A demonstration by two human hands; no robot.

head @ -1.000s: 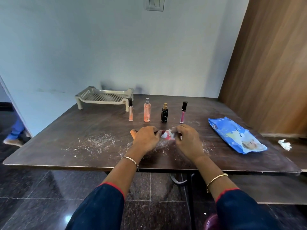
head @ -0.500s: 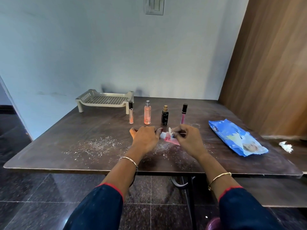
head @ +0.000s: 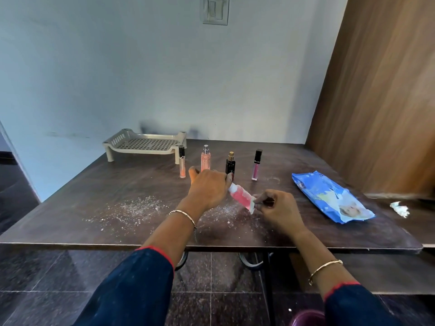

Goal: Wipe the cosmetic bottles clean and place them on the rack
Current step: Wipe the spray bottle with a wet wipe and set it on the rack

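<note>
Wiping step, by my read: pink bottle (head: 241, 196) is held slanted just above the table (head: 70, 222), spanning both hands. Left hand (head: 207, 189) grips its far end, fingers curled round it. Right hand (head: 279, 208) pinches the near end, where something white shows; wipe or cap, can't tell. To do it well: clamp firm with the left, drag the right along the full length, rotate and repeat, and don't set it down in the powder (head: 134, 208). Room: row of bottles (head: 230, 163), four upright, stands just behind the left knuckles and looks easy to topple, so lift before swinging. Rack (head: 146, 145) sits back-left by the wall; the path goes over or left of the row. Wipes pack (head: 329, 201) lies right, well apart. Near table edge is close under the wrists.
</note>
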